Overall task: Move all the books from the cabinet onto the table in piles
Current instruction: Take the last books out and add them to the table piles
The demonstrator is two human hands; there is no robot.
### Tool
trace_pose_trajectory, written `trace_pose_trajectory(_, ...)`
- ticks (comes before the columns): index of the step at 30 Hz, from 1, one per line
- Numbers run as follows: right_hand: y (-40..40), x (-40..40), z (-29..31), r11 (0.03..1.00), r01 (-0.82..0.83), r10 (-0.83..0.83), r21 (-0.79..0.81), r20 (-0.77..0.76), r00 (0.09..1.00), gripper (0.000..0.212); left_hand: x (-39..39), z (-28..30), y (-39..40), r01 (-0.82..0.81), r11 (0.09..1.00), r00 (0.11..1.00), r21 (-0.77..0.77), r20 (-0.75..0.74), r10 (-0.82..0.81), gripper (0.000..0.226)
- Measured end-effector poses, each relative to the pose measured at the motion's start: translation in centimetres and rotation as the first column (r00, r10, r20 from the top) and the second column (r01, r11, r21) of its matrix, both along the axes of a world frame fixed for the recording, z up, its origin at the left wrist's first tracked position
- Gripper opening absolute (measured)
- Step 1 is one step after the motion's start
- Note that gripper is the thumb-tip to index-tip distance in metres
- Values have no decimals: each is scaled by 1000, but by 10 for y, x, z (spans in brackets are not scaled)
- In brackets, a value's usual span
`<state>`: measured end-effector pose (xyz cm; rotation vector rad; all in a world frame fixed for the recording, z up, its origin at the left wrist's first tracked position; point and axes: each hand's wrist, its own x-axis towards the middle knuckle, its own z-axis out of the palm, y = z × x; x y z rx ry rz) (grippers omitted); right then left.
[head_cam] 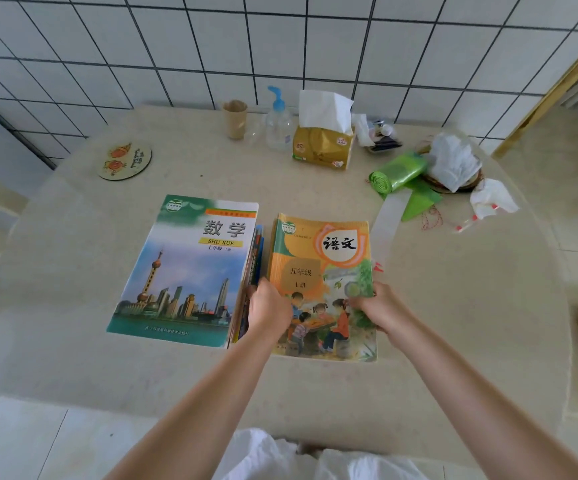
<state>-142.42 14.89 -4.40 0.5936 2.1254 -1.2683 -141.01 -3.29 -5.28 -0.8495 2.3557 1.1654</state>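
**Both hands on the orange pile**

My left hand grips the left edge of the orange language book, its fingers curled down over the side of the pile, between that pile and the one beside it. My right hand holds the right edge of the same book, fingers curled round the lower right part of the cover (the thumb seems to lie on top, though I cannot tell for certain). The book lies flat on the desk, topping a stack whose page edges show along its far side.

Just left of the orange book lies the maths book with the city skyline on its cover, also flat, with more spines and edges showing under its right side. The two piles sit side by side, almost touching.

Beyond the orange book, by the tiled wall, stands a tissue pack, with a pump bottle and a brown cup to its left. Farther left rests a round coaster. Right of the orange book and farther back lies a green roll of bags beside crumpled tissues.
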Motion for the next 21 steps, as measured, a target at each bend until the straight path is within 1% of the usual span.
trace_pose_trajectory(1, 2, 0, 0, 1000, 11, -11, 11, 18, 1000, 3, 0, 0, 0, -2, 1000, 1000, -6, 5, 2, 26)
trace_pose_trajectory(4, 9, -2, -10, 999, 8, -10, 42, 29, 1000, 23, -2, -1, 0, -6, 1000, 1000, -13, 12, 6, 26)
trace_pose_trajectory(5, 7, -2, -7, 999, 6, -7, 38, 26, 1000, 19, -2, -2, 0, -4, 1000, 1000, -20, 13, 4, 27)
trace_pose_trajectory(6, 5, -2, -5, 1000, 5, -6, 28, 23, 1000, 10, -2, -1, 1, -2, 1000, 1000, -27, 17, 2, 27)
trace_pose_trajectory(7, 4, -2, -3, 1000, 4, -4, 17, 18, 1000, 5, -2, -1, 2, -6, 1000, 1000, -30, 18, 6, 27)
trace_pose_trajectory(10, 2, -3, 3, 1000, -10, 10, 28, -3, 1000, 11, -2, -2, 5, -4, 999, 1000, -35, 16, 5, 29)
trace_pose_trajectory(14, 5, -6, 4, 999, -4, 5, 54, -11, 1000, 6, -5, -2, 6, 41, 999, 998, -30, 44, -40, 30)
trace_pose_trajectory(17, 2, -4, 3, 996, -4, 9, 90, -52, 999, 4, -8, 0, 4, 30, 1000, 998, 5, 59, -30, 32)
trace_pose_trajectory(18, 0, -1, 3, 994, -15, 22, 104, -67, 998, 11, -8, -1, 3, 24, 1000, 998, 17, 59, -25, 31)
trace_pose_trajectory(20, -5, 4, 4, 996, -22, 30, 88, -92, 995, 46, -8, -2, 2, 22, 999, 998, 43, 52, -24, 30)
trace_pose_trajectory(21, -6, 6, 4, 998, -11, 18, 63, -108, 994, 59, -8, -3, 1, 21, 998, 998, 58, 51, -24, 30)
